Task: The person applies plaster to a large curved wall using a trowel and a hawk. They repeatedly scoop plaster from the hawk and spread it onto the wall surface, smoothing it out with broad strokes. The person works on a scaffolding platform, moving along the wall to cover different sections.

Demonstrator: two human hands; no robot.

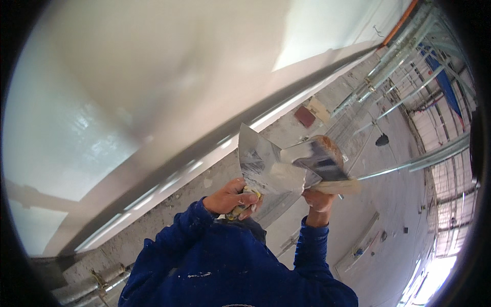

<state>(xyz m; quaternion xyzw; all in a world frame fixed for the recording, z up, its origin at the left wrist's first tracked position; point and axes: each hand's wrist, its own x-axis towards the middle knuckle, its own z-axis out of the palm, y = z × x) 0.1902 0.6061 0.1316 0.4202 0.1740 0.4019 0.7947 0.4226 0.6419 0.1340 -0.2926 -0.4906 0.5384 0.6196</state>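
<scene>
I have the left hand folded around the yellowish handle of a wide scraper, with the thumb pressed on it. The scraper is on the floor side of the big pale wall, held up in the air and apart from it. The right hand is farther from the wall, and it grips the near side of a flat tool with a wooden edge (some of its fingers hide under there, so I can't see them all). White paste sits where the two tools meet. One top corner of the scraper points toward the wall's foot, where a long white strip runs along. I see an open gap between that corner and the wall.

On the floor, close to the wall's foot, lie a red-brown square and a tan square, side by side. Away from the wall, past the right hand, I see wide floor with room to move. Metal poles stand near the wall's far end.
</scene>
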